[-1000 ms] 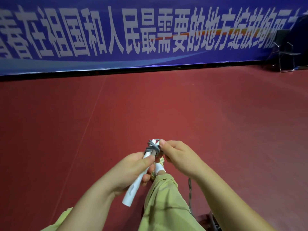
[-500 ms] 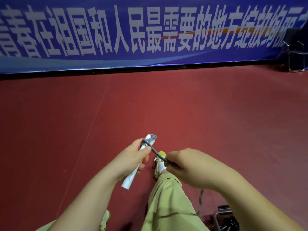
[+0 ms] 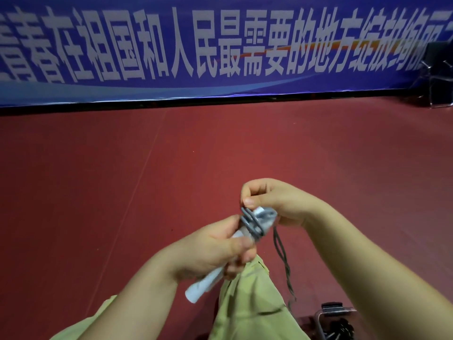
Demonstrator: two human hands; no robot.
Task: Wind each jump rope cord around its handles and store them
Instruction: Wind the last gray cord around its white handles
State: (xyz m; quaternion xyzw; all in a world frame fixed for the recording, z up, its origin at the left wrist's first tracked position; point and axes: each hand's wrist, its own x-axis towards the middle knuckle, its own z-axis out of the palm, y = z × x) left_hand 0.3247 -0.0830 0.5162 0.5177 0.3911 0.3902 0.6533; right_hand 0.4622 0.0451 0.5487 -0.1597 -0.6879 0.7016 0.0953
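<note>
My left hand [image 3: 215, 251] grips the white jump rope handles [image 3: 203, 284], which point up to the right, their lower ends sticking out below my fist. Several turns of grey cord [image 3: 252, 223] lie wound round the handles' upper end. My right hand [image 3: 274, 202] is just above and behind that end, fingers curled, thumb and forefinger pinching the cord. The loose doubled cord [image 3: 282, 253] hangs from the handle tops down to the floor beside my leg.
I stand on a red floor [image 3: 122, 192]. A clear box with a black clip [image 3: 335, 315] sits on the floor at the lower right. A blue banner [image 3: 220, 45] runs along the back. A black chair [image 3: 438, 69] stands far right.
My right hand has swung from low on the right up over the handle tops, carrying the cord round them. More turns now sit on the upper end. My left hand has kept its grip.
</note>
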